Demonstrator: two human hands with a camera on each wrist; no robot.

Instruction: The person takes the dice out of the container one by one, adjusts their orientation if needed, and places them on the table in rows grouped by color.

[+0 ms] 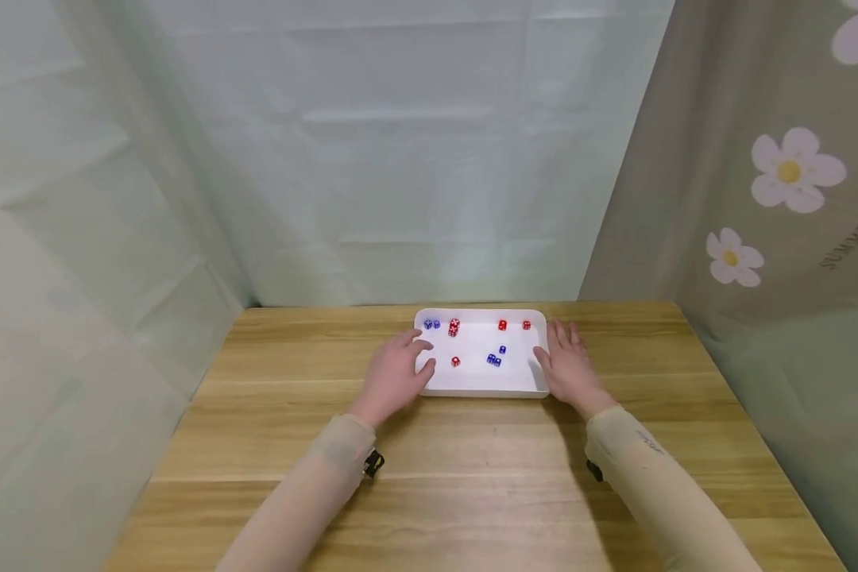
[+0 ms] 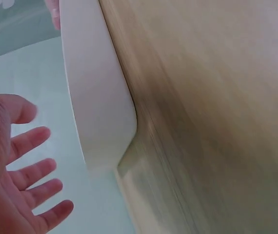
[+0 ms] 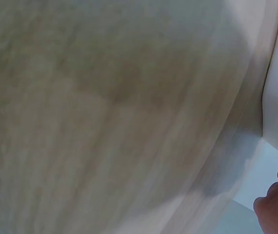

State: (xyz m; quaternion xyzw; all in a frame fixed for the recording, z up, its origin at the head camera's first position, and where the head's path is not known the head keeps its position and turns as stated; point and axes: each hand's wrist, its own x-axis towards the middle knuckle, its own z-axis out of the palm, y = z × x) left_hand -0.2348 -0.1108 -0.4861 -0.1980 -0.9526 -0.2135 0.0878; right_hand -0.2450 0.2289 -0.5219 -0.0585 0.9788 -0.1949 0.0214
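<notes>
A shallow white tray lies on the table with small red and blue dice in it. My left hand is at the tray's left end, fingers spread and loosely bent, holding nothing; the left wrist view shows its fingers beside the white wall. At the right end my right hand rests against the side, thumb toward the inside and fingers along the outside. Two blue dice sit in the far left corner, near two red dice. One red die lies nearer me.
Two more red dice, one at mid-right and one farther right, lie along the tray's far side. Several blue dice cluster right of centre. The wooden table ends at a pale curtain; a flowered cloth hangs right.
</notes>
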